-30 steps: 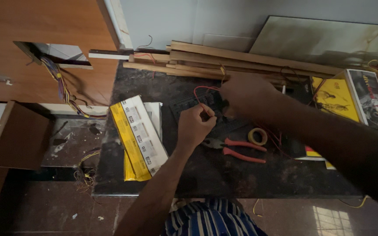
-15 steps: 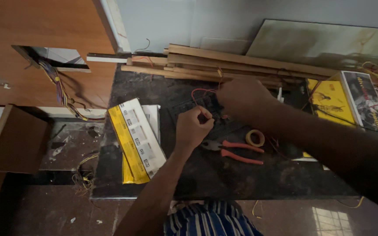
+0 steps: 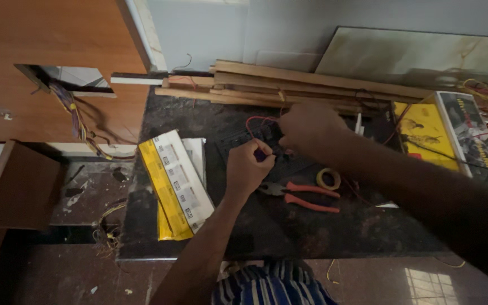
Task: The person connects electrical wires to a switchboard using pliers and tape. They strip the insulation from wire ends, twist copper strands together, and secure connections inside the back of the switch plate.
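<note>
Bare dark countertop (image 3: 334, 231) lies open in front of the orange-handled pliers (image 3: 303, 196), toward the near edge. On the left, the yellow-and-white box (image 3: 175, 184) blocks the way; behind, the stacked wooden strips (image 3: 289, 87) close it off. The yellow tape roll (image 3: 329, 179) sits just beside the pliers.

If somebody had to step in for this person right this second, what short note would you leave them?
Left hand: closed on what looks like a small tool, tip at the dark panel.
Right hand: on the panel's far side, fingers hidden; red wire loops beside it.
Pliers and tape roll lie unused on the dark worktop; yellow-and-white boxes sit to the left.
Done: panel laid out, wire reached.
Left: cannot tell how far the wiring has got.
</note>
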